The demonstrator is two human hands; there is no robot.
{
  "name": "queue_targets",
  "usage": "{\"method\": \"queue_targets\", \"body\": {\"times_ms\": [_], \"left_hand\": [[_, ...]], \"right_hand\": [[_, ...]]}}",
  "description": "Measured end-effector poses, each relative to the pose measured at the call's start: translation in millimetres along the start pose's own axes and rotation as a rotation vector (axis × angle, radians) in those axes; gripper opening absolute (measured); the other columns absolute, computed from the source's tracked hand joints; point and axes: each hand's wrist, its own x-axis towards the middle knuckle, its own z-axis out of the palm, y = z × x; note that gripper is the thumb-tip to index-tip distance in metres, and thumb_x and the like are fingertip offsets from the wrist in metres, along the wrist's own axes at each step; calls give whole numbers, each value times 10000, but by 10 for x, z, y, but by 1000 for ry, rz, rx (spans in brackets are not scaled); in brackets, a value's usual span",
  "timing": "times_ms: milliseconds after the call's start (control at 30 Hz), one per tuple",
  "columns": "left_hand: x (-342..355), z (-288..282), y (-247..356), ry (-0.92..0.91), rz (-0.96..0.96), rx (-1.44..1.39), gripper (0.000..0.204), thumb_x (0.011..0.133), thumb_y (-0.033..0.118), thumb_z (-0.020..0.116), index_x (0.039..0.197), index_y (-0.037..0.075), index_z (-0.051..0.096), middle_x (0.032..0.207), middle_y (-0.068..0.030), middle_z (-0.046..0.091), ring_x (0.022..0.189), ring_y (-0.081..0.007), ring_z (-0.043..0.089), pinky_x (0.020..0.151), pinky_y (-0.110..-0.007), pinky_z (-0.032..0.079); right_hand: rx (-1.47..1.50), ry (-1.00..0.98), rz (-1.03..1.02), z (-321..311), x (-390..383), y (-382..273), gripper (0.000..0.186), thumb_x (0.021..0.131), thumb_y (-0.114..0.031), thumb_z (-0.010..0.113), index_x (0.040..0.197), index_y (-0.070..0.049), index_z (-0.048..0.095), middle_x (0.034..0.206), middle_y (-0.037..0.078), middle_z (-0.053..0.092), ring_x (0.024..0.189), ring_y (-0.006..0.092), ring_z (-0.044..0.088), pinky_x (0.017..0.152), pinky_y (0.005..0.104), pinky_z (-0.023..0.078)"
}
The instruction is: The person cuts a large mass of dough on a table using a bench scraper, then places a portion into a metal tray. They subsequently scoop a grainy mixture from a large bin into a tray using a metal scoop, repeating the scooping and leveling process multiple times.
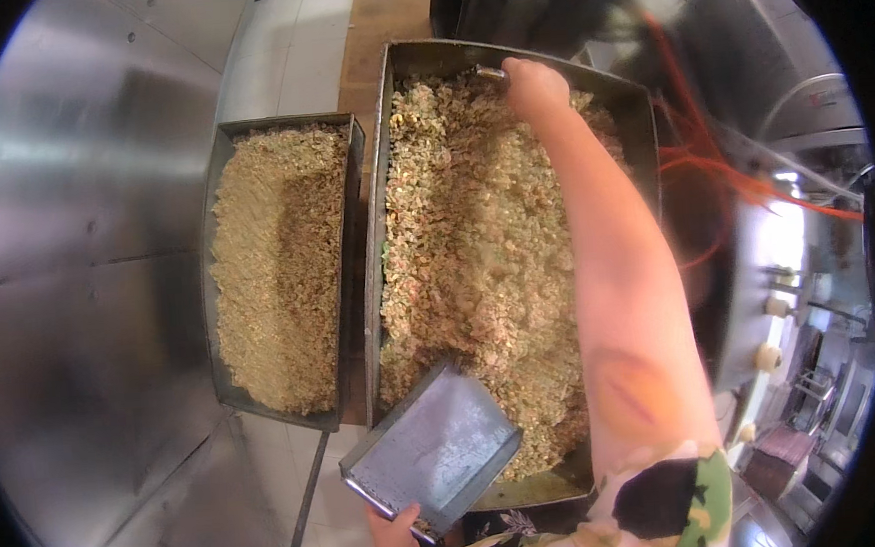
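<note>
A large metal bin point(379, 227) is filled with a loose, crumbly mix point(452, 182) of pale grain-like bits with pinkish and greenish flecks. At its near left corner my left hand point(394, 537) is closed round the rod handle of a wide metal scoop point(433, 444). The scoop's pan is tilted, looks bare inside, and its front edge meets the mix. My right arm reaches across the bin to its far end. There my right hand point(534, 87) is closed on a short metal handle point(490, 72); whatever it belongs to is hidden.
A smaller metal tray point(352, 309) holding finer tan crumbs stands left of the bin. Shiny metal panels point(85, 245) rise on the left. Orange cords or hoses point(711, 161) run beside the bin's right wall. Pale floor tiles point(294, 62) show beyond the tray.
</note>
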Motion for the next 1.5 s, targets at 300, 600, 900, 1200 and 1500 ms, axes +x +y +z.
{"method": "queue_targets", "body": {"times_ms": [300,600,900,1200,1500], "left_hand": [[120,106,-54,15,34,-6,620,670,-27,581,1277,-4,455,1132,-125,580,1026,-271,581,913,-382,462],[92,69,-7,-72,51,37,575,737,-37,560,1298,-10,436,1207,-147,560,1083,-258,567,924,-395,454],[687,-381,-675,-88,-134,280,598,805,346,688,1317,135,464,1018,-106,568,942,-225,551,758,-469,472],[203,1150,338,-532,-39,301,571,810,305,666,1308,106,472,1064,-122,563,982,-240,548,792,-465,471],[-162,1698,466,-727,-87,386,545,815,264,645,1299,77,479,1110,-138,559,1022,-255,545,827,-462,470]], "right_hand": [[-95,-423,-136,42,2,281,362,812,-134,591,1164,-109,672,1160,141,665,1052,320,640,887,437,533],[5,-790,-78,-118,-1635,-88,163,746,-114,691,904,-104,654,859,81,678,805,254,672,668,403,551],[161,-301,-158,-102,-2668,-123,289,705,-103,630,994,-85,622,1016,100,654,992,291,634,845,446,485],[307,-417,63,-489,-3537,-139,254,794,-163,573,1037,-97,609,965,135,675,926,327,659,751,466,522],[559,-558,315,-743,-4004,-21,267,783,-159,587,1043,-96,584,976,181,675,954,369,647,772,482,502]]}}
